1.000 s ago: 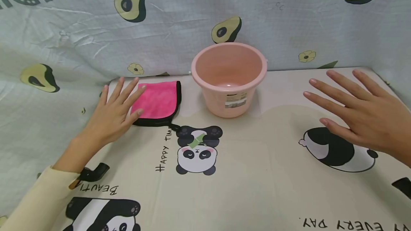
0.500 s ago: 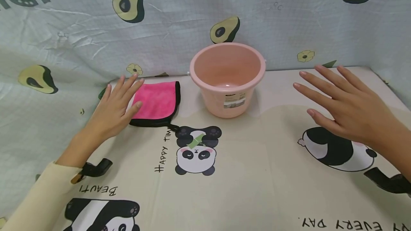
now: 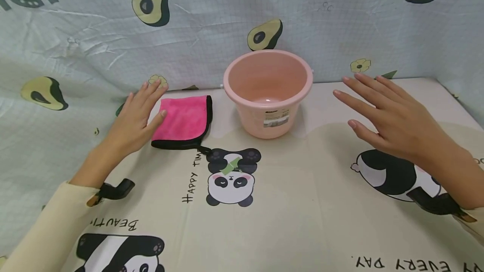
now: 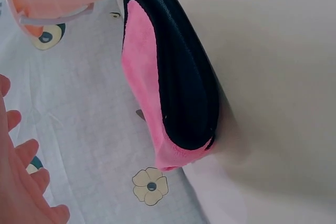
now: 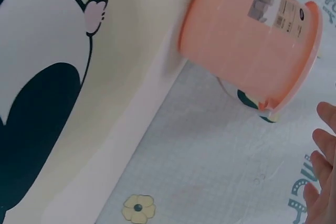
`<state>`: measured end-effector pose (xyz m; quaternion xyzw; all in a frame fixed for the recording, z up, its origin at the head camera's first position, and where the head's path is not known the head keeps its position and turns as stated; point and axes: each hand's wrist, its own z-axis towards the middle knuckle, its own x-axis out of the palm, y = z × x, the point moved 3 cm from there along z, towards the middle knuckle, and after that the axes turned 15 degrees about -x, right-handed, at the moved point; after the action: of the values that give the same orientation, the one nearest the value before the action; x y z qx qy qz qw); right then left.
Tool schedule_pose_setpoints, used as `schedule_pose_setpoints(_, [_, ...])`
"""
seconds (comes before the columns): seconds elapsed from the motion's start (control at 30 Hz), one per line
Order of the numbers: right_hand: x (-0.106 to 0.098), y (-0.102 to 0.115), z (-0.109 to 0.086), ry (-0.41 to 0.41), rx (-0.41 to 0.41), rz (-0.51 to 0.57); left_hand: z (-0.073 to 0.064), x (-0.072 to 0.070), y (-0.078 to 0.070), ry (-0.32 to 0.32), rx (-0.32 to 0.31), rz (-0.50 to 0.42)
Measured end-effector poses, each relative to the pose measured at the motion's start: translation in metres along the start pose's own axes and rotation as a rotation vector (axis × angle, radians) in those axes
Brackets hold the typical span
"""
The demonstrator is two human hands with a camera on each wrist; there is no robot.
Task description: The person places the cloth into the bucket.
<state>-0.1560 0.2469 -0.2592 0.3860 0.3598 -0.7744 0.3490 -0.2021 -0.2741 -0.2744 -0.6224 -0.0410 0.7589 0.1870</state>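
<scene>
bucket (image 3: 276, 116) 1 | cloth (image 3: 185, 119) 1 | hands (image 3: 132, 125) 2 | sleeves (image 3: 53, 226) 2 | printed pandas (image 3: 231, 190) 3

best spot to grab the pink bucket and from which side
Probably the right side of its rim, coming from the right: the bucket stands upright, its outward flare at the top gives an edge to hook under, and the right hand is on that side.

Panda-print table (image 3: 295, 213), avocado-print sheet (image 3: 211, 11) behind

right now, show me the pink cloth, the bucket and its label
Pink cloth (image 3: 183, 119): head view, middle of its pink face.
Bucket (image 5: 237, 45): right wrist view, outer wall.
Label (image 3: 276, 118): head view, middle of its front.
</scene>
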Motion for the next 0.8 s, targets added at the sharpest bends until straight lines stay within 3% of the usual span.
schedule_pose_setpoints(0.57, [0.004, -0.010, 0.026, 0.011, -0.027, 0.018, 0.008, 0.004, 0.005, 0.046, -0.016, 0.003])
schedule_pose_setpoints(0.8, [0.007, -0.020, 0.034, 0.068, 0.010, 0.081, 0.013, 0.005, 0.008, 0.046, -0.028, -0.018])
